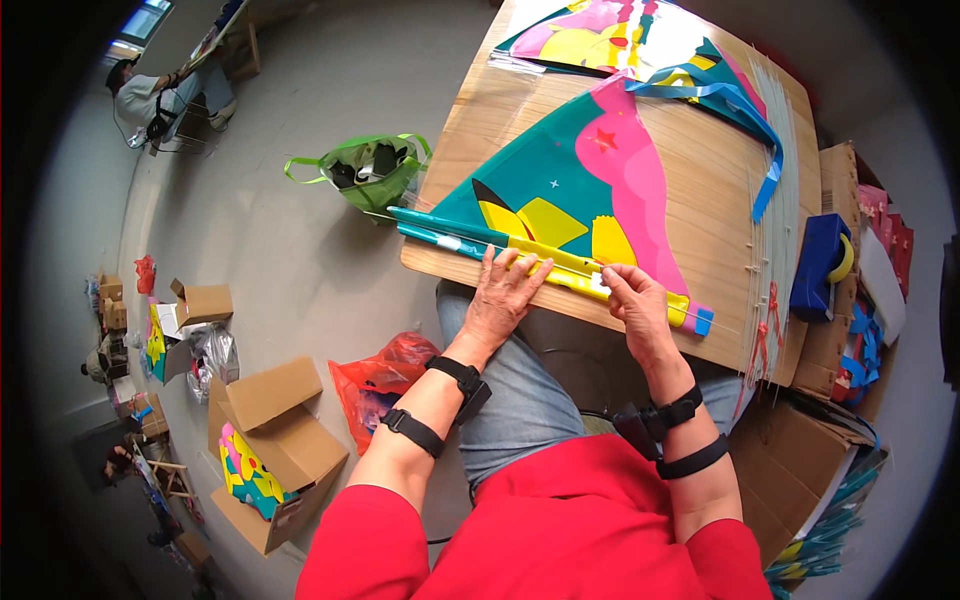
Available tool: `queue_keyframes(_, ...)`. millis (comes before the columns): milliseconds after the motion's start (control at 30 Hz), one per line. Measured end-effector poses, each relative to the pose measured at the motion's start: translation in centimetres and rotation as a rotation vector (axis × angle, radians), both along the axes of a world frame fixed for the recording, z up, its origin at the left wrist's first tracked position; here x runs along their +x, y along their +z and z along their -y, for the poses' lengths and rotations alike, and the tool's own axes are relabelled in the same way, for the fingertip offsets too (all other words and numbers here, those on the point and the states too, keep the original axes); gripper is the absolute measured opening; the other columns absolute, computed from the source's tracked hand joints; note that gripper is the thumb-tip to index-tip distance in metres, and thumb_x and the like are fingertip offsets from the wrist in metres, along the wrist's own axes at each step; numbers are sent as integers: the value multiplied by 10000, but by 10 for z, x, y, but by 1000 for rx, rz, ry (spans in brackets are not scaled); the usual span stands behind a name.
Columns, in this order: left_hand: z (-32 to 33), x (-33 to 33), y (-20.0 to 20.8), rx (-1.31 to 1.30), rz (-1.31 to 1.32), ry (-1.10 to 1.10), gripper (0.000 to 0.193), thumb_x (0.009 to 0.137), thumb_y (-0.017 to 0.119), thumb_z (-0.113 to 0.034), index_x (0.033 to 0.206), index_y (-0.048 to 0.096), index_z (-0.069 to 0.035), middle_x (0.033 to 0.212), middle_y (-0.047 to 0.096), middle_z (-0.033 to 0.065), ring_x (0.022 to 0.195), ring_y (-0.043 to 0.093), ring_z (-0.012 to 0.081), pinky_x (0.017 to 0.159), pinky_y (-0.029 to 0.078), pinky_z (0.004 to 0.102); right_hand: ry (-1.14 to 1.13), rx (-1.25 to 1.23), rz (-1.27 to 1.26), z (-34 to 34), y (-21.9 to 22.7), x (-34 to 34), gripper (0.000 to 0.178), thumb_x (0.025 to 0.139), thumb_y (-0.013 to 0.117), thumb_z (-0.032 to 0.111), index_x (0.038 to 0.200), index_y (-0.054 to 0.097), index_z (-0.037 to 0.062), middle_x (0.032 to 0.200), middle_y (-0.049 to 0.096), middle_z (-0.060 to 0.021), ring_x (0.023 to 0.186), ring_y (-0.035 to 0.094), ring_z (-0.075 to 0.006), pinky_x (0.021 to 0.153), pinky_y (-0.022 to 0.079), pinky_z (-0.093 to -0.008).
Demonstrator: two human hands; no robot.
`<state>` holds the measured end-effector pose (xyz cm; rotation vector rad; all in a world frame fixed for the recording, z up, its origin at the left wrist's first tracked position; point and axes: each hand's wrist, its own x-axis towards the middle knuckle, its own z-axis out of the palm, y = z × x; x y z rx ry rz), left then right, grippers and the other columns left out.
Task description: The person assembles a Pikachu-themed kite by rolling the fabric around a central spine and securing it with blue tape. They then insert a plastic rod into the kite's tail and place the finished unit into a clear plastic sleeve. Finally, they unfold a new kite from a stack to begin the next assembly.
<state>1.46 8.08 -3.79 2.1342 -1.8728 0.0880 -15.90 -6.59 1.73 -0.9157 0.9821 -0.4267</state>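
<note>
A colourful kite [590,190] in teal, pink and yellow lies flat on a wooden board [700,170] resting across my lap. Its near edge is rolled into a long strip [560,265] along the board's front edge. My left hand [505,290] presses flat on that rolled strip, fingers spread. My right hand [632,295] pinches the same strip further right, near its yellow and blue end. A blue ribbon tail [735,100] curls over the kite's far side.
Thin pale rods [775,200] lie along the board's right side beside a blue box [818,265]. More kites [600,30] lie at the board's far end. A green bag [370,170], a red bag [385,385] and open cartons [275,440] sit on the floor. Other people work at the left.
</note>
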Motion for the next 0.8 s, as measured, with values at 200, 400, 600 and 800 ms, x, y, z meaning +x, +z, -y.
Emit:
queue_keyframes(200, -1, 0, -1, 0, -7, 9, 910, 583, 808, -86, 1423, 483, -213, 1282, 487, 28, 1263, 423, 282, 1150, 290, 549, 14, 2, -59, -1, -11, 3, 185, 902, 706, 146, 1022, 695, 6, 814, 661, 2, 575, 466, -25, 496, 345, -183)
queue_keyframes(400, 2, -2, 3, 44, 7, 0, 917, 619, 815, -145, 1449, 434, -226, 1296, 482, 14, 1261, 415, 272, 1149, 288, 557, 70, -129, -180, 2, -11, 8, 168, 895, 696, 118, 1007, 701, -8, 848, 688, -17, 659, 558, -53, 596, 443, -209)
queue_keyframes(600, 1, -2, 5, 39, 16, -8, 904, 631, 807, -152, 1450, 433, -228, 1293, 489, 17, 1257, 419, 276, 1150, 285, 554, 23, -277, -226, -13, -32, 20, 151, 868, 707, 108, 954, 727, -15, 838, 726, -49, 756, 656, -96, 704, 517, -242)
queue_keyframes(800, 0, -1, 4, 42, 6, 1, 892, 628, 808, -156, 1441, 450, -235, 1282, 497, 18, 1250, 429, 276, 1150, 282, 556, -65, -329, -340, -25, -34, 33, 168, 830, 726, 143, 921, 753, 4, 793, 736, -64, 721, 663, -105, 683, 516, -252)
